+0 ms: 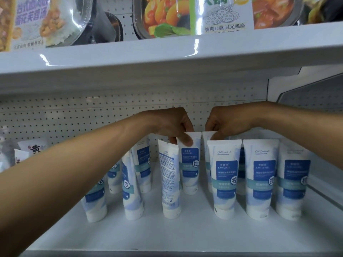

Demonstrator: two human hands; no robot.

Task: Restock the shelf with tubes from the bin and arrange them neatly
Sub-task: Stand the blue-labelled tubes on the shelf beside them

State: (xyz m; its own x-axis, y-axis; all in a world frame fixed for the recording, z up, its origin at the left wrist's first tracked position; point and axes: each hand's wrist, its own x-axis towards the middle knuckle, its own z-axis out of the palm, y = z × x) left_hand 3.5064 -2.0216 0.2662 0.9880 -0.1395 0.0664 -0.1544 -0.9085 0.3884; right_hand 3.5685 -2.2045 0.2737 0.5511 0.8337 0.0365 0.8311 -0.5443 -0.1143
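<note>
Head view: left hand [172, 123] and right hand [228, 121] pinch 2 tubes [190, 164].

"LAO LI SHI" on tubes [225, 175]

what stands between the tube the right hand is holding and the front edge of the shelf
A front-row tube stands directly before the back tube that the right hand pinches by its top, hiding most of it. The left hand pinches the neighbouring tube.
</note>
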